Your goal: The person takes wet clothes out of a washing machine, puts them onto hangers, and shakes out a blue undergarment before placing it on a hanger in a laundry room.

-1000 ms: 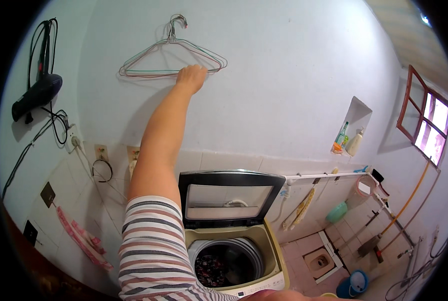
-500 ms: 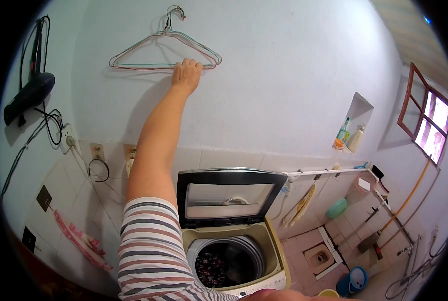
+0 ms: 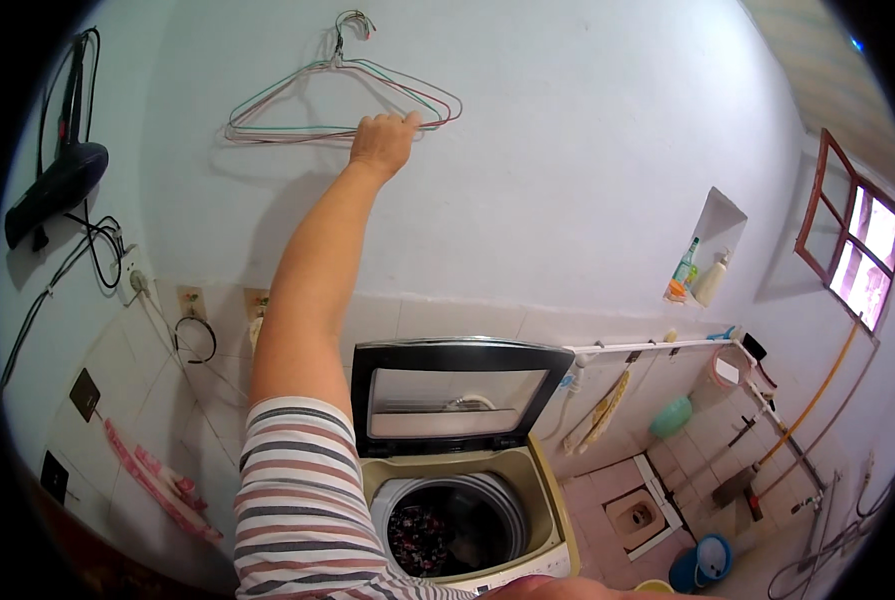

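Hangers: thin wire hangers [image 3: 337, 105], bunched on a wall hook; I judge them light, springy, tangle-prone.
Left hand [image 3: 382, 143]: my fingers curl around their bottom bars.
Best hold: those bars.

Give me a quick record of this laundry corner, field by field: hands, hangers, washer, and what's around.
left hand: raised to the wall, fingers gripping the bottom wire of the hangers
right hand: not in view
wire hangers: several bunched together, hanging on a wall hook
washing machine: top-loader, lid up, dark laundry in the drum
hair dryer: black, hanging on the wall at left
wall niche: holds bottles
window: red frame, at right
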Available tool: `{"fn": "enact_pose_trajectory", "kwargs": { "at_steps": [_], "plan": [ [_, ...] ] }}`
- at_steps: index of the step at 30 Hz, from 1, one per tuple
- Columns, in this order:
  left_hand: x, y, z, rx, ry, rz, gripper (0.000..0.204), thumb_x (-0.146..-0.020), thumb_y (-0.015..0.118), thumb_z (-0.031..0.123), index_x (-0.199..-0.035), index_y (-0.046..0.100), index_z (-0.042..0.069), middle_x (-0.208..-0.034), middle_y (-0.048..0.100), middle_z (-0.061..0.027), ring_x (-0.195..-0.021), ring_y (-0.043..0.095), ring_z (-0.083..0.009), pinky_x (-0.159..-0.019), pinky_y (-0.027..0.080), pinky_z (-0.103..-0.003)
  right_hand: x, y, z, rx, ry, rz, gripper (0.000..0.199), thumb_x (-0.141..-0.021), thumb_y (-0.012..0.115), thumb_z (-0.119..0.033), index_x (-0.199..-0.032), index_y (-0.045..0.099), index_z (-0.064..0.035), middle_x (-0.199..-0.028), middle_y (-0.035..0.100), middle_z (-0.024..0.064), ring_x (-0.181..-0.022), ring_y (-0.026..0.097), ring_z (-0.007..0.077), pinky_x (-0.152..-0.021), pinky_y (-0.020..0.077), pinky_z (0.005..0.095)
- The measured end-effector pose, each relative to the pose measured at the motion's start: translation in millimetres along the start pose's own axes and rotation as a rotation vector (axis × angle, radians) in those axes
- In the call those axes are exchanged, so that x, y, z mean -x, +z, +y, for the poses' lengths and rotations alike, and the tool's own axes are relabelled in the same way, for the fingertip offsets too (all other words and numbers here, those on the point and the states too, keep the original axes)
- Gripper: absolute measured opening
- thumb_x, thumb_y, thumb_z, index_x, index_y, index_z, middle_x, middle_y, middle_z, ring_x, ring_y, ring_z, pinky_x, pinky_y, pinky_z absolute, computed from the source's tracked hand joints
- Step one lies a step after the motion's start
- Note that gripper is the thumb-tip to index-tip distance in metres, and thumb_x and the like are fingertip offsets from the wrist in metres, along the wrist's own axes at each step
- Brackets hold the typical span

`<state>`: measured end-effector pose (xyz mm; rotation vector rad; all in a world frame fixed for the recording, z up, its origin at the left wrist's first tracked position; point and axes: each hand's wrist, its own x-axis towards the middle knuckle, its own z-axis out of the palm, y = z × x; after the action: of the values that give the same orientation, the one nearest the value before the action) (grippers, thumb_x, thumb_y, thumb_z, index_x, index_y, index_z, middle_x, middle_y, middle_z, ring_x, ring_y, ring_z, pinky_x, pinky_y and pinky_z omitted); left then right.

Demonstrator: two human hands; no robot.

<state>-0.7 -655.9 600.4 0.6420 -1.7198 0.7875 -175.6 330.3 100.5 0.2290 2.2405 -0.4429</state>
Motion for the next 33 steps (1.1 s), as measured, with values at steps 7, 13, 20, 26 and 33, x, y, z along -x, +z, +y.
{"fn": "enact_pose_trajectory", "kwargs": {
  "at_steps": [7,13,20,26,33],
  "plan": [
    [-38.3,-33.9,-25.8,0.039,0.105,0.109,0.012,-0.080,0.046,0.007,-0.087,0.054,0.012,-0.077,0.060,-0.0095,-0.076,0.060,-0.0281,-0.061,0.049,-0.042,52.3,13.6,-58.4,-0.040,-0.062,0.134,0.026,-0.085,0.054,-0.026,-0.105,0.057,-0.0087,-0.066,0.055,0.0052,-0.046,0.052,0.0174,-0.040,0.0413,0.0310],
    [-67.7,-78.3,-22.5,0.145,0.148,0.237,0.018,-0.083,0.046,0.009,-0.096,0.057,0.015,-0.074,0.060,-0.0089,-0.071,0.060,-0.0276,-0.059,0.048,-0.039,46.5,22.4,-47.4,-0.090,-0.123,0.107,0.021,-0.083,0.057,-0.025,-0.097,0.058,-0.0087,-0.064,0.055,0.0049,-0.045,0.051,0.0160,-0.038,0.0410,0.0317],
    [-11.8,-160.9,170.1,1.715,0.295,0.035,0.020,-0.089,0.048,0.005,-0.107,0.057,0.001,-0.086,0.059,0.0005,-0.072,0.051,-0.0078,-0.065,0.045,-0.021,100.9,-31.7,-189.9,0.700,-0.700,0.613,0.020,-0.077,0.058,-0.023,-0.082,0.062,-0.0044,-0.074,0.061,0.0159,-0.067,0.059,0.0305,-0.060,0.0468,0.0390],
    [109.8,-262.7,321.0,2.283,0.190,-0.938,0.020,-0.094,0.045,0.016,-0.107,0.056,0.007,-0.064,0.037,0.0084,-0.055,0.032,-0.0005,-0.048,0.027,-0.016,236.1,-18.7,-361.6,-0.150,-1.396,0.613,0.023,-0.087,0.052,-0.019,-0.099,0.057,-0.0001,-0.081,0.060,0.0091,-0.077,0.057,0.0174,-0.067,0.0455,0.0296],
    [190.4,-288.1,408.1,2.482,0.090,-1.636,0.020,-0.094,0.044,0.021,-0.105,0.052,0.006,-0.056,0.036,0.0052,-0.045,0.031,-0.0043,-0.041,0.025,-0.019,273.1,-24.7,-346.2,-0.729,-1.495,0.256,0.025,-0.092,0.048,-0.023,-0.103,0.056,-0.0015,-0.088,0.060,0.0045,-0.079,0.056,0.0109,-0.066,0.0462,0.0242]
  ]
}}
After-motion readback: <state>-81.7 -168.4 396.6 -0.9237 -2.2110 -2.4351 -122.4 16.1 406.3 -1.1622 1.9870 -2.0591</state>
